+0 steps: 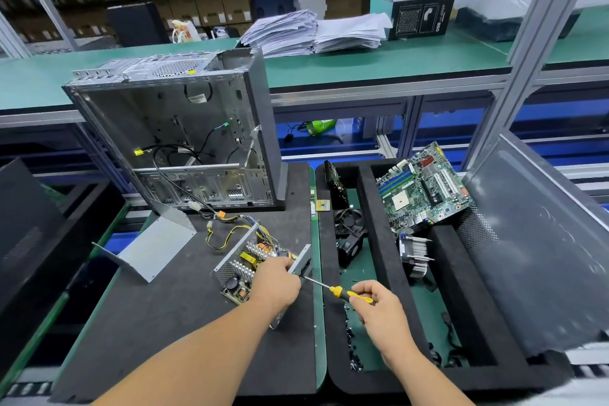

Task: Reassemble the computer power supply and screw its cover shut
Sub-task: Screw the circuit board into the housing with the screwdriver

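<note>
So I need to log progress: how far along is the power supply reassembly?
Early. The power supply is open, its circuit board back inside. The left hand steadies it while the right hand works a screwdriver at its side wall. Left: the cover, lying apart, must go on and be screwed.

Empty metal PC case upright on the dark mat, side open, loose cables inside. Right of the mat, a black foam tray: motherboard leaning in the far compartment, heatsink just below it, two black fans in the left compartment, small black screws scattered nearer. Grey side panel tilted at right. Paper stacks and a black box on the green far surface.
</note>
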